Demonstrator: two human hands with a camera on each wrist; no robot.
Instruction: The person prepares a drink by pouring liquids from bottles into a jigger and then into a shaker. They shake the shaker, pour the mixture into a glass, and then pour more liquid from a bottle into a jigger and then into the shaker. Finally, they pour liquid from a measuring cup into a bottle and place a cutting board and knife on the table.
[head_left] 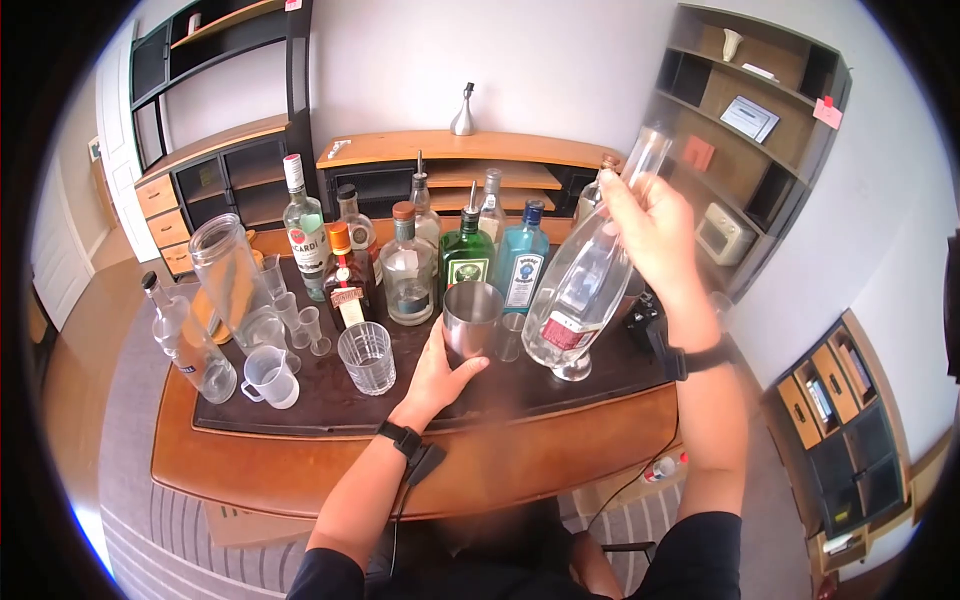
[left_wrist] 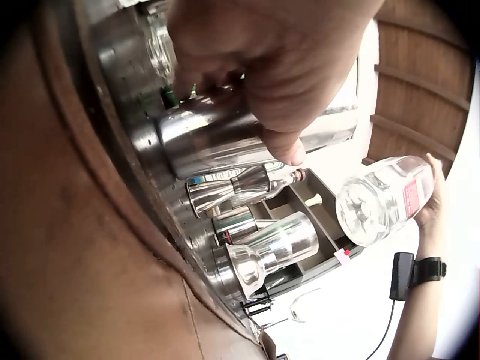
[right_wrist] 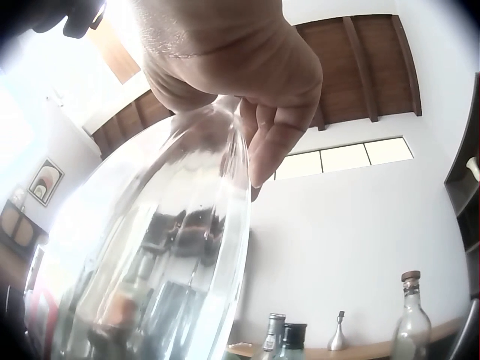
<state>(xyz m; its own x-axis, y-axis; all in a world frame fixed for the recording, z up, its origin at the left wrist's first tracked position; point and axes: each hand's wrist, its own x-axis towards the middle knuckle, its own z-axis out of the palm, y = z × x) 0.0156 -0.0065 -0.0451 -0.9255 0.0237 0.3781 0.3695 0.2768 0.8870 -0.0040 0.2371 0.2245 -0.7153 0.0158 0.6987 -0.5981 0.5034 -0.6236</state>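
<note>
A metal shaker tin (head_left: 473,310) is gripped low on its side by my left hand (head_left: 442,376), the thumb lying across its front. In the left wrist view the base of the tin (left_wrist: 187,142) is right at the dark mat. My right hand (head_left: 655,225) holds a clear glass bottle (head_left: 578,295) by its neck, up and to the right of the tin. The bottle leans, its neck toward the upper right and its red-and-white label (head_left: 563,334) low on the body. In the right wrist view the fingers (right_wrist: 289,127) wrap the bottle's neck.
Several liquor bottles, among them a green one (head_left: 467,255) and a blue one (head_left: 525,265), stand behind the tin. A cut-glass tumbler (head_left: 366,360), a plastic measuring jug (head_left: 270,378) and a tall glass jar (head_left: 232,270) are at left. A metal jigger (left_wrist: 229,189) stands right of the tin.
</note>
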